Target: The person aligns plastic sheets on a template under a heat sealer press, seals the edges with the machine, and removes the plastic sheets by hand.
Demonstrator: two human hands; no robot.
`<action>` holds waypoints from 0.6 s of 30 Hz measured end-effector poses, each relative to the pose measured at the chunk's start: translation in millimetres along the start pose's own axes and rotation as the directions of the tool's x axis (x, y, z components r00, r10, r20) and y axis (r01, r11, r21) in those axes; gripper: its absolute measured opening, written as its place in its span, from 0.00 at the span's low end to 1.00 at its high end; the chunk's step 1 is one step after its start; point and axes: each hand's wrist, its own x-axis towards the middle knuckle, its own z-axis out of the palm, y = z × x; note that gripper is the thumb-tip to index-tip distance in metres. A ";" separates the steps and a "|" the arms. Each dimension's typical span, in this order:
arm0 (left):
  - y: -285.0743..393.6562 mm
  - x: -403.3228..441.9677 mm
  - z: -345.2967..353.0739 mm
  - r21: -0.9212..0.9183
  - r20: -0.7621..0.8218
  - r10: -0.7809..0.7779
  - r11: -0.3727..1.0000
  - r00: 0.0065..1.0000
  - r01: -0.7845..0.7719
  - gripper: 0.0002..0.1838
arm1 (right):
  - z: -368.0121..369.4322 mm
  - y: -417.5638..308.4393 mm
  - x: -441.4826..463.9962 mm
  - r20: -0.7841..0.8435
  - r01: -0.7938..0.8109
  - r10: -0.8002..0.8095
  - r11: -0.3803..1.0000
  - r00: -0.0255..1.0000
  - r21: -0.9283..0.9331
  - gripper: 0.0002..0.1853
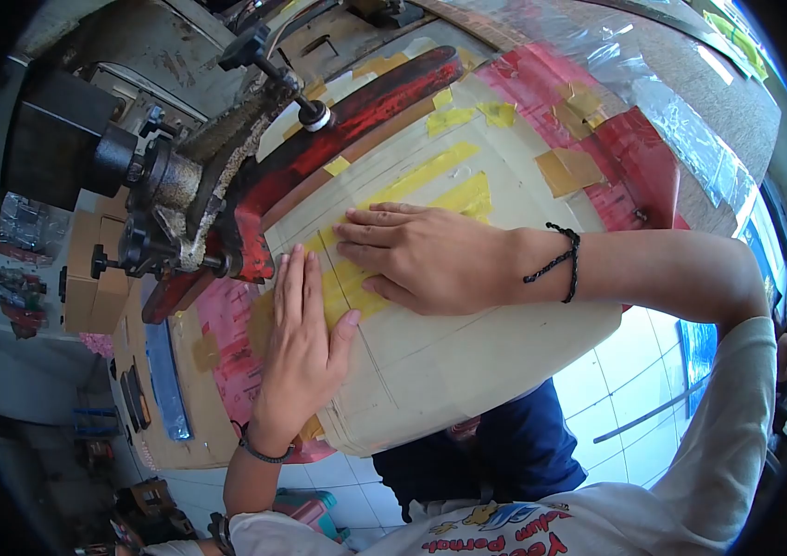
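Observation:
My left hand (299, 357) lies flat with its fingers stretched out and touching side by side, on the left part of a cream sheet (467, 371) with pencil-like lines. Under its fingertips is a strip of yellow tape (347, 287). My right hand (435, 259) rests palm down on the same taped area, its fingers pointing left, close to the left fingertips. More yellow tape (472, 195) shows beyond the right hand. What lies under both palms is hidden. Nothing is seen gripped in either hand.
A red-and-black clamp bar (347, 120) runs along the sheet's far edge, joined to a metal hinge arm with black knobs (243, 48). Red tape (541, 88) and brown tape (569, 171) lie at the right. A cardboard box (92, 269) stands left.

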 end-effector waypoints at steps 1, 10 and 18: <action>0.0 0.1 0.4 0.002 0.000 -0.001 1.000 1.000 0.001 0.38 | -0.3 -0.2 -0.3 -0.007 -0.001 0.001 1.000 1.000 0.000 0.26; -2.6 2.0 -0.4 0.005 -0.014 0.023 1.000 1.000 -0.023 0.42 | -10.8 -9.1 -0.3 0.035 0.071 -0.074 0.993 0.997 0.097 0.22; 2.2 -0.8 -6.5 0.036 -0.033 0.050 0.998 0.998 -0.049 0.40 | -10.3 -8.9 -0.5 0.056 0.018 -0.021 0.998 0.998 0.054 0.24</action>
